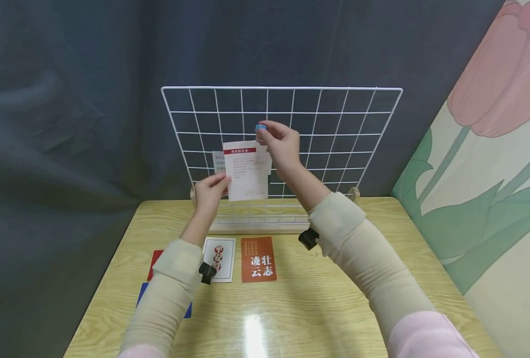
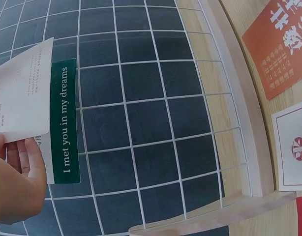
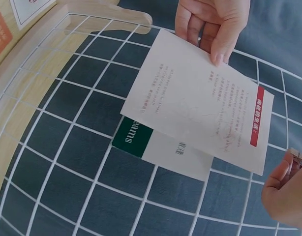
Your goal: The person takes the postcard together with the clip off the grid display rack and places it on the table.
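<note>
My left hand (image 1: 210, 194) pinches the left edge of a white printed card (image 1: 249, 174) with a red header, held upright in front of the wire grid. In the right wrist view its thumb lies across the face of the card. My right hand (image 1: 285, 149) pinches a small blue clip (image 1: 260, 127) just above the card's top edge; fingers hide much of the clip. Behind the held card, another card (image 3: 175, 155) hangs against the grid, partly covered. Its green strip (image 2: 65, 123) reads "I met you in my dreams".
The white wire grid (image 1: 332, 134) stands in a wooden base (image 1: 256, 228) before a dark curtain (image 1: 90, 99). On the wooden table lie an orange card (image 1: 258, 258), a white card with red characters (image 1: 224, 248), a red card (image 1: 154, 261) and a blue card (image 1: 187, 312).
</note>
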Motion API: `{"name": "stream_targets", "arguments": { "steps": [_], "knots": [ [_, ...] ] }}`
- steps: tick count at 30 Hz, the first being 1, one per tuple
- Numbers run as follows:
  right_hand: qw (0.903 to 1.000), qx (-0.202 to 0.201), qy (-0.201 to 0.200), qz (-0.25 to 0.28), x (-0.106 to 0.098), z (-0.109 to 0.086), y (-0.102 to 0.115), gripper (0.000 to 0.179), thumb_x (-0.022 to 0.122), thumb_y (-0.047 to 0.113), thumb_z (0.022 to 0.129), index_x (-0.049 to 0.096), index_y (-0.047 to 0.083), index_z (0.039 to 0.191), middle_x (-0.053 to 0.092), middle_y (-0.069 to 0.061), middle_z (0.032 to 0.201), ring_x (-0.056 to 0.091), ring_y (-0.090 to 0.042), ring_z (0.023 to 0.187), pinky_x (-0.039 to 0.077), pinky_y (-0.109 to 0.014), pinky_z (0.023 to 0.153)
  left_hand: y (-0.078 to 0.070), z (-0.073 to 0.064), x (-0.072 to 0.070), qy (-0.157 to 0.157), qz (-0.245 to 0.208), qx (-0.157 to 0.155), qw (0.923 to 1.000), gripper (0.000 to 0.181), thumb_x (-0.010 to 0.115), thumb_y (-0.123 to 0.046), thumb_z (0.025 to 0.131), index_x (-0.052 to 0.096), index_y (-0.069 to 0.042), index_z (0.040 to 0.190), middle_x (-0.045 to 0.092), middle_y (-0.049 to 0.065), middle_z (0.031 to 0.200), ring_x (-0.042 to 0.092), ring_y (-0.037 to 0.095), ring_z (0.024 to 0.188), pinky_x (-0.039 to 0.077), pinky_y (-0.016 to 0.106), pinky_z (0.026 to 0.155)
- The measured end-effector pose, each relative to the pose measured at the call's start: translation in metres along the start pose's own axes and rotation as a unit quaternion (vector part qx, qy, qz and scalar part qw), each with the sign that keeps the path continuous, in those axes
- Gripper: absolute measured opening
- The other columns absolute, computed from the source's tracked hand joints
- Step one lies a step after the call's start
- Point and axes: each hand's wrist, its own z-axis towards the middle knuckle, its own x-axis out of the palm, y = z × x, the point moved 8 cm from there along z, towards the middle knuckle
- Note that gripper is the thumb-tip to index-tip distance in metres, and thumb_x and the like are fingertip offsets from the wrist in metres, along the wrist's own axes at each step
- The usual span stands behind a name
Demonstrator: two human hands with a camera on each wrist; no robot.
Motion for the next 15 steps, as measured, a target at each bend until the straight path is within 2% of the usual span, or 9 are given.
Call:
{"name": "stream_targets", "arguments": {
  "steps": [8, 15],
  "knots": [
    [0.9997, 0.006, 0.005, 0.022, -0.007, -0.003, -0.010, 0.021, 0.059, 0.010, 0.082, 0.062, 0.000, 0.101, 0.062, -0.008, 0.086, 0.056, -0.018, 0.070, 0.042, -0.026, 0.057, 0.005, -0.003, 0.007, 0.001, -0.037, 0.013, 0.9992, 0.021, 0.061, -0.001, 0.078, 0.061, 0.008, 0.097, 0.060, 0.019, 0.092, 0.056, 0.008, 0.062, 0.050, 0.023, 0.061],
    [0.9992, 0.003, 0.011, 0.037, -0.012, -0.009, -0.016, 0.022, 0.059, 0.008, 0.082, 0.061, -0.003, 0.101, 0.062, -0.006, 0.083, 0.055, -0.017, 0.069, 0.042, -0.026, 0.057, 0.014, -0.007, 0.014, 0.013, -0.049, 0.000, 0.9987, 0.021, 0.061, -0.001, 0.078, 0.061, 0.009, 0.096, 0.062, 0.011, 0.084, 0.056, 0.008, 0.061, 0.050, 0.024, 0.061]
  ]
}}
